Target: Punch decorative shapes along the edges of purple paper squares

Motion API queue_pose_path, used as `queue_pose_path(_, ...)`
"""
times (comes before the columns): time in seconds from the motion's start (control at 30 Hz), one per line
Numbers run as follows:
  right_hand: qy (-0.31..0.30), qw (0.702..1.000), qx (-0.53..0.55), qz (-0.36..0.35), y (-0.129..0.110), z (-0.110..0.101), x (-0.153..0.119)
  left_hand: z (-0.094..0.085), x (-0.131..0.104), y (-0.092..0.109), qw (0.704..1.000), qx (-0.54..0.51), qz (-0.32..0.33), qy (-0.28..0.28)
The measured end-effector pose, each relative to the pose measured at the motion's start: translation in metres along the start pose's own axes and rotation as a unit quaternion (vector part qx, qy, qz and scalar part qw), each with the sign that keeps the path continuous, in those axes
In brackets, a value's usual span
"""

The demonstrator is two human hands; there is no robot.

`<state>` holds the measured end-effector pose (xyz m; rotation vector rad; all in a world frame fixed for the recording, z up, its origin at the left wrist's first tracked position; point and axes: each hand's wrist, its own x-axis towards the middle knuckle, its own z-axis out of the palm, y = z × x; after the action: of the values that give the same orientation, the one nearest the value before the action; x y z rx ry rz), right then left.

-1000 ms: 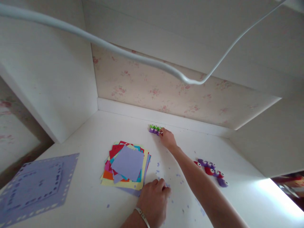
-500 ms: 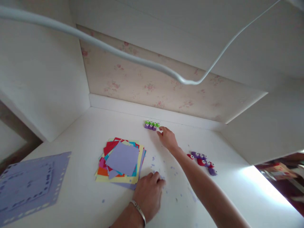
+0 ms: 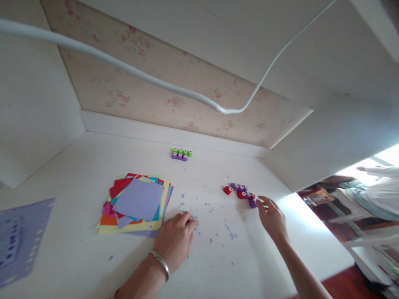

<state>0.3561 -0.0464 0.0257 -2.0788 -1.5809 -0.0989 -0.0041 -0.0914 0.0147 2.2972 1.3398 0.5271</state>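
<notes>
My right hand (image 3: 270,216) reaches over the white table at the right, its thumb and fingers apart, close beside a purple paper punch (image 3: 252,204). That punch is at the near end of a loose group of red and purple punches, with one red punch (image 3: 227,190) a little apart on the left. My left hand (image 3: 177,233), with a silver bracelet at the wrist, rests on the table with its fingers curled; whatever may be inside is hidden. Beside it lies a stack of coloured paper squares (image 3: 140,199), a lilac one on top.
Green and purple punches (image 3: 181,155) stand in two short rows near the back wall. Small lilac paper bits (image 3: 229,230) are scattered across the table. Lilac sheets with punched edges (image 3: 37,232) lie at the left. A white cable (image 3: 174,88) hangs across the upper view.
My right hand has moved from beside the green and purple punches at the back to the red and purple group on the right. The view has turned rightward; my left hand stays by the paper stack.
</notes>
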Motion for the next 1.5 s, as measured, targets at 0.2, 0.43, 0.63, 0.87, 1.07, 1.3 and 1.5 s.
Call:
queue_pose_path(0.2, -0.048, 0.998, -0.02, -0.032, 0.013, 0.004, -0.018, 0.001, 0.002, 0.001, 1.0, 0.002, -0.001, 0.007)
queue_pose_path(0.43, -0.089, 0.986, 0.115, -0.087, -0.067, -0.007, -0.027, 0.004, 0.001, -0.001, 1.0, -0.005, -0.012, -0.001)
queue_pose_path(0.63, -0.108, 0.954, 0.183, -0.213, -0.182, 0.032, 0.022, 0.005, 0.001, -0.002, 1.0, -0.005, -0.01, 0.002)
queue_pose_path(0.87, -0.165, 0.959, -0.003, -0.231, -0.242, 0.114, 0.086, 0.009, 0.002, -0.005, 1.0, -0.017, -0.01, 0.014)
queue_pose_path(1.07, -0.167, 0.957, -0.045, -0.233, -0.249, 0.137, 0.095, 0.011, 0.003, -0.007, 0.999, -0.027, -0.013, 0.012)
queue_pose_path(1.3, -0.151, 0.959, -0.07, -0.228, -0.249, 0.146, 0.097, 0.01, 0.003, -0.006, 0.999, -0.029, -0.016, 0.008)
queue_pose_path(1.5, -0.136, 0.959, -0.083, -0.236, -0.251, 0.137, 0.086, 0.008, 0.003, -0.006, 0.999, -0.032, -0.017, 0.004)
